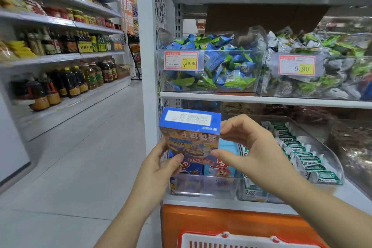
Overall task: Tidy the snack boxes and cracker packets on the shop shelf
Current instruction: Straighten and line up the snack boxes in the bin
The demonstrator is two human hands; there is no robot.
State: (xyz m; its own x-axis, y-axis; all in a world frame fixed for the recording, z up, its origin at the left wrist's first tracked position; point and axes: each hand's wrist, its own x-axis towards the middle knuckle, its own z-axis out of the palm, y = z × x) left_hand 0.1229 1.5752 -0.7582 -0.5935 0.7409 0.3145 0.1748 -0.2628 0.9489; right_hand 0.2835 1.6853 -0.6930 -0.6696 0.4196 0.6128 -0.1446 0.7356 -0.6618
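A blue snack box (191, 133) with cartoon print is held upside down in front of the lower shelf, its white date label facing up. My left hand (161, 165) grips its lower left side, thumb across the front. My right hand (247, 147) pinches its right edge with thumb and fingers. Behind and below it, a clear bin (203, 186) holds more snack boxes (219, 165), blue and light blue. To the right, a second clear bin (330, 159) holds a row of green-and-white cracker packets (302, 153).
The upper shelf carries two clear bins of wrapped snacks (217, 66) with price tags (180, 60). A red-and-white basket (241, 240) sits at the bottom edge before an orange base panel (221, 225). An aisle with shelves of oil bottles (70, 80) runs on the left.
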